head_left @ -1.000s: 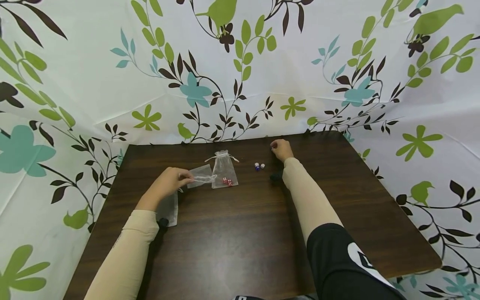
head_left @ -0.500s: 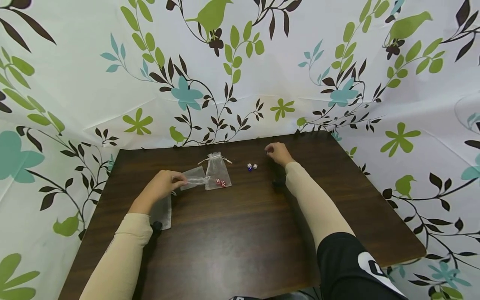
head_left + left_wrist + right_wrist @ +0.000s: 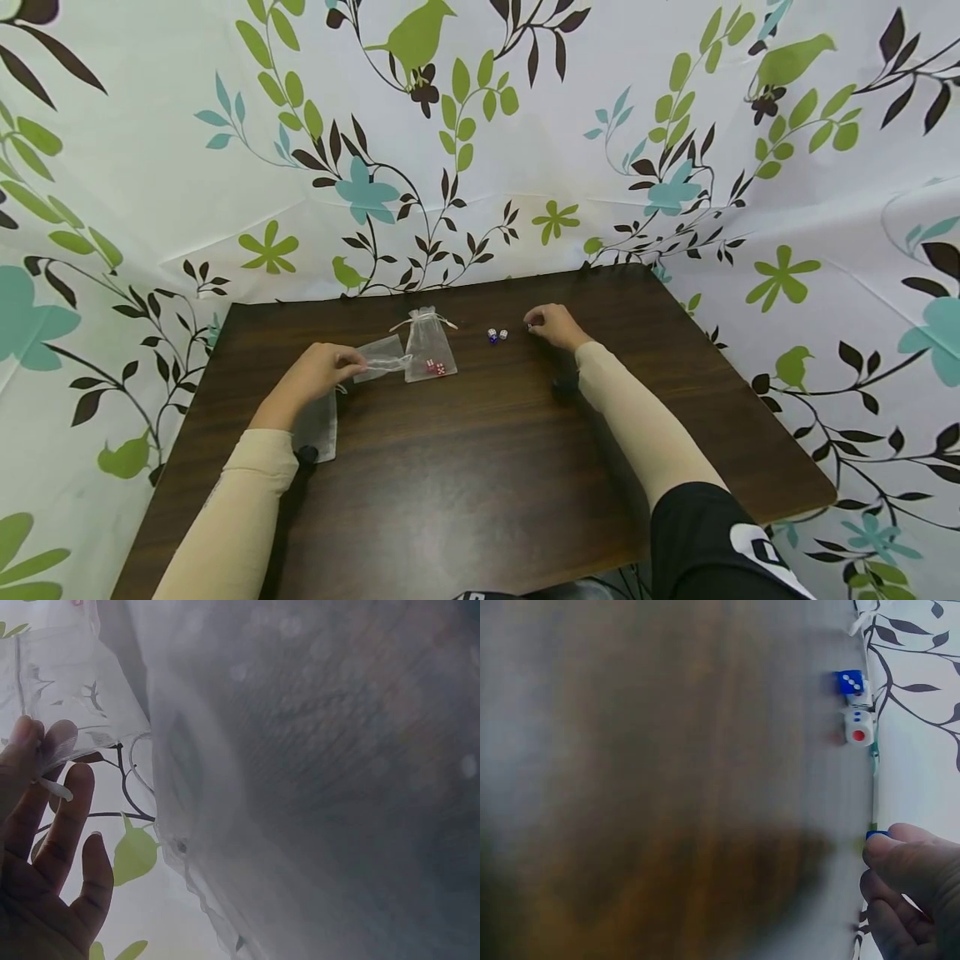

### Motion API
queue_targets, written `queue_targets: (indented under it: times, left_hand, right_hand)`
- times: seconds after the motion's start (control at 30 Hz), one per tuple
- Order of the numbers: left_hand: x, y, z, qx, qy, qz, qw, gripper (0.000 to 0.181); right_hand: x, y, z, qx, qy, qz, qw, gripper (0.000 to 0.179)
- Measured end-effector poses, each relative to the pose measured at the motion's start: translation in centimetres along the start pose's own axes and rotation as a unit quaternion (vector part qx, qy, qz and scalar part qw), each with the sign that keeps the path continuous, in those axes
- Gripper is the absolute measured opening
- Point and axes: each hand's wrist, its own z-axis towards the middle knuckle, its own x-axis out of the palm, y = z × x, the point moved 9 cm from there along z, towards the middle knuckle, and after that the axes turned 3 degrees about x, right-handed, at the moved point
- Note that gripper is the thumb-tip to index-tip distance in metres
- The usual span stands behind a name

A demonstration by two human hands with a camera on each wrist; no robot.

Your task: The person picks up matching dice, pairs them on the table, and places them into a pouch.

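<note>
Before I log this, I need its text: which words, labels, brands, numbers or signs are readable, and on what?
No readable words, brands or numerals.
Blue die: three white pips.
White die: one red pip on one face.
Black sleeve: white print, unreadable.
Clothing at bottom edge: print cut off.
Red dice: pips too small to count.

blue die (image 3: 850,682) showing three, white die (image 3: 859,727) one

Both hands (image 3: 318,371) (image 3: 557,325) pinching, arms (image 3: 232,508) (image 3: 641,425) stretched forward, well apart
</note>
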Motion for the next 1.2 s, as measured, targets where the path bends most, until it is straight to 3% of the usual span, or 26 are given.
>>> queue_targets:
  times: [0.37, 1.2]
  left_hand:
    - [0.2, 0.0, -0.2, 0.005, 0.004, 0.003, 1.0, 0.01]
    - [0.5, -0.4, -0.3, -0.004, 0.003, -0.01, 0.9999, 0.009]
  right_hand:
    - [1.0, -1.0, -1.7, 0.005, 0.01, 0.015, 0.9998, 0.021]
    - [1.0, -0.9, -2.1, -0.011, 0.003, 0.011, 0.9999, 0.023]
